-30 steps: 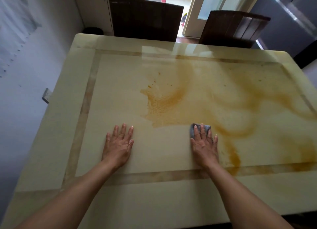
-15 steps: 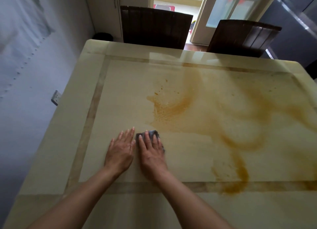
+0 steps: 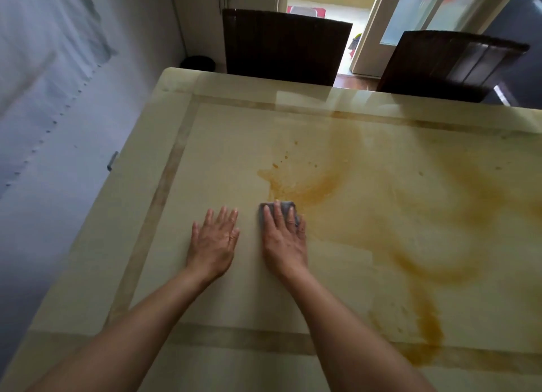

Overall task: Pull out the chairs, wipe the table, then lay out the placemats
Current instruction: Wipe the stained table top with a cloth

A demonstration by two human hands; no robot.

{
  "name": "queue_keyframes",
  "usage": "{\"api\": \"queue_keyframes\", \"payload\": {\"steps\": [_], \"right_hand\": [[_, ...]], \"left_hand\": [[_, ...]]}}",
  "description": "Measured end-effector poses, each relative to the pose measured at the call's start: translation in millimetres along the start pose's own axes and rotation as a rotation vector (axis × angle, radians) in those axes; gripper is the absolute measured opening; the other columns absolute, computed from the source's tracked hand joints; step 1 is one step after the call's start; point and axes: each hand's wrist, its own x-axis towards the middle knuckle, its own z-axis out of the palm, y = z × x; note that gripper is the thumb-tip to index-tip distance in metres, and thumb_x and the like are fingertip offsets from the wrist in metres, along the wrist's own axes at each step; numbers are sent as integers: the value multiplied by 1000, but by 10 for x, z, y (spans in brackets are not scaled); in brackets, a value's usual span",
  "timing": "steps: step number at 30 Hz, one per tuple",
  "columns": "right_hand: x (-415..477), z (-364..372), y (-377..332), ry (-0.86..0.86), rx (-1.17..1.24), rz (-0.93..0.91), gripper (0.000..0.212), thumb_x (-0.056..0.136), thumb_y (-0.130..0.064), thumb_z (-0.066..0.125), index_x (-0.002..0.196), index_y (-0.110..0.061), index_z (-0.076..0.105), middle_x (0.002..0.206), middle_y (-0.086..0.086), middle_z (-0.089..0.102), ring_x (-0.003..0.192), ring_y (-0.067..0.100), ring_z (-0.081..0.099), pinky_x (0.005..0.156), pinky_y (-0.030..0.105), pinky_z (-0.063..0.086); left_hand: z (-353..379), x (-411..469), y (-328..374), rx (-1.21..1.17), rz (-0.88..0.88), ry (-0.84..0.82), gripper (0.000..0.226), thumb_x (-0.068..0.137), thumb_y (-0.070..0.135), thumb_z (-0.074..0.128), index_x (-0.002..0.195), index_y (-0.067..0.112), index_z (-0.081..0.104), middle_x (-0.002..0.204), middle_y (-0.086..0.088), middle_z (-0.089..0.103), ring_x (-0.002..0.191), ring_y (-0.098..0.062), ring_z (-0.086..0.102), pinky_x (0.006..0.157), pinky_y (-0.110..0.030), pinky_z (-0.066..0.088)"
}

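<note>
While the cloth is on the stain: the right hand (image 3: 284,242) lies flat on a small grey cloth (image 3: 284,205) with straight fingers and presses it on the worktop (image 3: 205,145); the fingers do not curl around it.
Left hand: the left hand (image 3: 214,245) is also open, palm down on bare worktop just beside the right one, and it holds nothing. I judge it is there for support.
Cloth position: under the right fingers, touching the near-left border of the orange stain (image 3: 308,186).
Step in hand: wiping, I believe. Most of the stain is not yet removed, so much of this step remains.
How to do it well: keep the pressure even, make overlapping strokes from the clean left side into the stain, and turn the cloth to a fresh side when it is full; otherwise it may only spread the orange further. The stained band at the near right edge needs a pass too.
Hands: two.
Cloths: one.
Worktops: one.
Chairs: two dark ones, a left chair (image 3: 286,45) and a right chair (image 3: 448,66), at the far edge. How far they are pulled out, I cannot tell.
Stains: one large smear with several arms, plus a few small drops at its far-left part.
Placemats: no placemats in view.
</note>
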Motion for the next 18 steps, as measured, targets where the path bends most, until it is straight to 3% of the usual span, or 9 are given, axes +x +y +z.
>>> {"api": "queue_keyframes", "payload": {"steps": [8,14,16,18], "right_hand": [[-130,-196,983,43,6,266,56,103,-31,17,152,-25,-9,159,-3,-16,146,23,-17,115,42,-14],[-155,-217,1016,91,11,373,55,103,-25,18,153,-21,-4,160,1,-11,147,28,-9,118,41,-9],[-111,-181,886,116,40,362,55,103,-23,20,153,-21,-3,160,1,-10,147,29,-9,117,40,-9],[-63,-131,681,120,57,285,56,102,-21,23,152,-24,0,160,0,-9,147,29,-11,117,39,-9]], "left_hand": [[114,30,16,125,12,-62,57,100,41,16,148,31,-13,157,6,-20,145,-19,-18,116,-47,-9],[118,41,-2,100,16,-60,57,100,41,15,139,27,-25,154,8,-25,144,-19,-22,115,-48,-11],[133,46,-23,90,27,-50,54,98,45,8,133,26,-28,149,10,-31,143,-18,-24,115,-47,-11],[147,41,-51,100,53,-35,58,82,53,-12,132,29,-30,141,10,-35,137,-14,-29,114,-46,-12]]}}
